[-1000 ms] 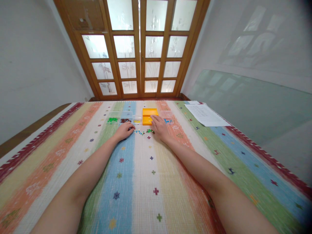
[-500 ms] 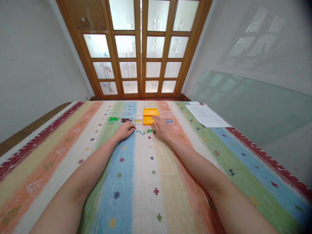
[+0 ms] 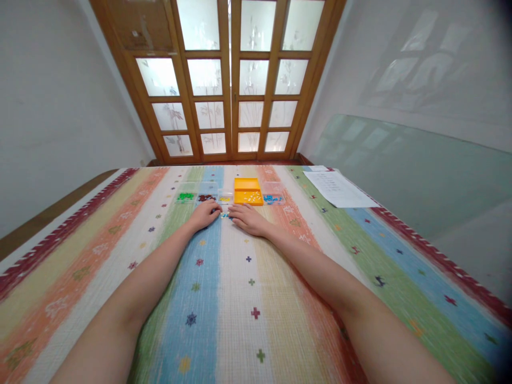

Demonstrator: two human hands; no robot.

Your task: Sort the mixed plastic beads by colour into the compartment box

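My left hand (image 3: 205, 214) rests on the cloth with its fingers curled together beside a short line of tiny white and blue pieces (image 3: 224, 215). Whatever its fingertips hold is too small to make out. From the other side my right hand (image 3: 248, 219) reaches in, fingers pointing left and brought down at the same pieces; its thumb and anything pinched are hidden. Just behind it stands an open yellow box (image 3: 247, 184) with small white pieces (image 3: 252, 196) inside. The right hand covers most of the line.
Clear boxes hold green pieces (image 3: 186, 197), brown pieces (image 3: 207, 198), yellow pieces (image 3: 225, 199) and blue pieces (image 3: 272, 199). Printed sheets (image 3: 340, 189) lie at the back right. A striped tablecloth (image 3: 240, 320) covers the table; wooden glazed doors (image 3: 232, 96) stand beyond.
My right hand has moved left and nearer, from the yellow box to the line of small pieces beside my left hand. The left hand stays almost where it was.
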